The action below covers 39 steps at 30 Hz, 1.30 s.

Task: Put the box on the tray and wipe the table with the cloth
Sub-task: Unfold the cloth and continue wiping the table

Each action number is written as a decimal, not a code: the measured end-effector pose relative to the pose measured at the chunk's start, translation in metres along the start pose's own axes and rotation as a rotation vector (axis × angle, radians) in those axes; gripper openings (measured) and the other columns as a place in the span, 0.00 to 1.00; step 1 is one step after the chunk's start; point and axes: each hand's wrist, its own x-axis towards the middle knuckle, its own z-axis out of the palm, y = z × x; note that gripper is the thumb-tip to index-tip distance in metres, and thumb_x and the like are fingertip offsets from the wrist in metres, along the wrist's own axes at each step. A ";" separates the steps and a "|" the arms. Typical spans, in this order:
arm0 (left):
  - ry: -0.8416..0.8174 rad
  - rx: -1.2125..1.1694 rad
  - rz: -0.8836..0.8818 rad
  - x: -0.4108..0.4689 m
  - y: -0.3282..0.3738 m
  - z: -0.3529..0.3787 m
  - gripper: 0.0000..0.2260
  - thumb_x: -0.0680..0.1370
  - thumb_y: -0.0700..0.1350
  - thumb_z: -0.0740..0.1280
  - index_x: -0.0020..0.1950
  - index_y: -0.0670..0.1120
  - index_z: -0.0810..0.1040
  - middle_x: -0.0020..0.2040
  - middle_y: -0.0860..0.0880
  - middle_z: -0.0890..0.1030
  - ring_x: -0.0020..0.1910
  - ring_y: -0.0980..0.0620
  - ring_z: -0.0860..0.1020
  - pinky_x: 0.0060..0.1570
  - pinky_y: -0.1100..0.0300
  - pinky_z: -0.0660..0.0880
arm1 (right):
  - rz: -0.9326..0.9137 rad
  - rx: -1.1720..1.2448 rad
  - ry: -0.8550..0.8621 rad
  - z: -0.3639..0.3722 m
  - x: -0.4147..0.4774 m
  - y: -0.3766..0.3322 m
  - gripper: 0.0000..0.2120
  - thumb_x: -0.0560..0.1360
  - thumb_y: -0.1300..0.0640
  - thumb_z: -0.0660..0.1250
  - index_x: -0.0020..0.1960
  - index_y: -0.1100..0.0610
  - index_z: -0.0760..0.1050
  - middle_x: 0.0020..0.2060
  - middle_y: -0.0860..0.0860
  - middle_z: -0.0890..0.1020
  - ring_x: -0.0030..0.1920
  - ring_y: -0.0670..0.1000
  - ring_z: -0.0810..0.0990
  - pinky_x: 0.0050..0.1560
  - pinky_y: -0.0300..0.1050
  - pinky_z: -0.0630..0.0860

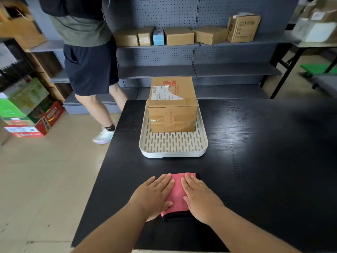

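Brown cardboard box (pixel 172 106) already on cream slotted plastic tray (pixel 173 154), beyond hands. Left hand (pixel 155 193), right hand (pixel 200 195) flat, fingers straight, pressing folded pink cloth (pixel 177 193) on black wooden table (pixel 264 161). Wiping likely remains.

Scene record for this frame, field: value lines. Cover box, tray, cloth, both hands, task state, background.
box: cardboard box with a shipping label, sits on the far part of the tray
tray: pale slotted tray on the black table
cloth: folded pink cloth, flat on the table, nearer than the tray
left hand: left hand flat, fingers straight, presses the cloth's left side
right hand: right hand flat, presses its right side
task state: box placed; wiping remains
background: person standing by grey shelf
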 end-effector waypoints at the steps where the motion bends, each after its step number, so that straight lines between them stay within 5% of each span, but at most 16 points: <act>1: -0.001 0.000 0.003 -0.001 -0.005 0.001 0.29 0.82 0.59 0.43 0.77 0.49 0.35 0.77 0.51 0.35 0.76 0.54 0.36 0.76 0.53 0.39 | 0.002 0.013 -0.022 -0.002 0.002 -0.003 0.29 0.82 0.50 0.50 0.77 0.56 0.40 0.78 0.50 0.43 0.77 0.50 0.43 0.78 0.48 0.45; 7: 0.040 -0.163 0.012 -0.006 -0.011 -0.003 0.29 0.82 0.56 0.48 0.78 0.47 0.39 0.78 0.50 0.38 0.77 0.54 0.39 0.76 0.56 0.43 | 0.121 0.189 0.123 -0.021 -0.003 -0.005 0.24 0.81 0.53 0.56 0.75 0.53 0.56 0.77 0.46 0.56 0.76 0.48 0.55 0.75 0.47 0.58; 13: 0.233 -0.548 -0.241 -0.005 -0.014 -0.004 0.27 0.82 0.51 0.55 0.78 0.45 0.51 0.77 0.47 0.56 0.76 0.49 0.57 0.73 0.55 0.58 | 0.320 0.255 0.202 -0.023 0.005 -0.011 0.25 0.80 0.51 0.57 0.75 0.54 0.56 0.74 0.50 0.62 0.74 0.51 0.59 0.72 0.47 0.61; 18: 0.223 -0.677 -0.371 0.010 -0.014 -0.014 0.15 0.80 0.48 0.60 0.63 0.43 0.72 0.62 0.45 0.73 0.61 0.47 0.71 0.61 0.54 0.71 | 0.408 0.273 0.177 -0.028 0.013 -0.013 0.25 0.80 0.51 0.58 0.74 0.56 0.58 0.70 0.53 0.66 0.70 0.54 0.64 0.69 0.48 0.64; 23: 0.143 -0.873 -0.473 0.022 -0.013 -0.026 0.12 0.78 0.47 0.63 0.59 0.42 0.72 0.58 0.44 0.74 0.55 0.46 0.75 0.47 0.57 0.72 | 0.406 0.268 0.194 -0.031 0.019 -0.011 0.15 0.79 0.53 0.59 0.65 0.55 0.71 0.62 0.52 0.70 0.62 0.52 0.69 0.62 0.47 0.70; 28: 0.175 -1.027 -0.341 0.016 -0.013 -0.038 0.05 0.77 0.39 0.61 0.52 0.44 0.71 0.47 0.48 0.75 0.41 0.53 0.72 0.36 0.63 0.67 | 0.355 0.431 0.192 -0.035 0.018 0.001 0.20 0.76 0.54 0.64 0.68 0.53 0.68 0.65 0.50 0.73 0.66 0.51 0.69 0.65 0.46 0.68; 34: 0.124 -1.359 -0.114 -0.006 -0.034 -0.055 0.08 0.72 0.33 0.65 0.43 0.47 0.73 0.42 0.50 0.75 0.39 0.55 0.74 0.40 0.64 0.73 | 0.244 0.540 0.010 -0.055 0.015 0.016 0.24 0.74 0.54 0.68 0.69 0.55 0.69 0.64 0.51 0.75 0.62 0.49 0.74 0.62 0.40 0.69; 39: 0.154 -1.346 -0.040 -0.023 -0.045 -0.074 0.12 0.73 0.33 0.66 0.52 0.46 0.76 0.42 0.52 0.78 0.42 0.55 0.76 0.45 0.65 0.72 | 0.165 0.572 0.014 -0.086 0.009 0.022 0.11 0.71 0.55 0.71 0.53 0.55 0.80 0.46 0.46 0.80 0.43 0.41 0.76 0.42 0.31 0.69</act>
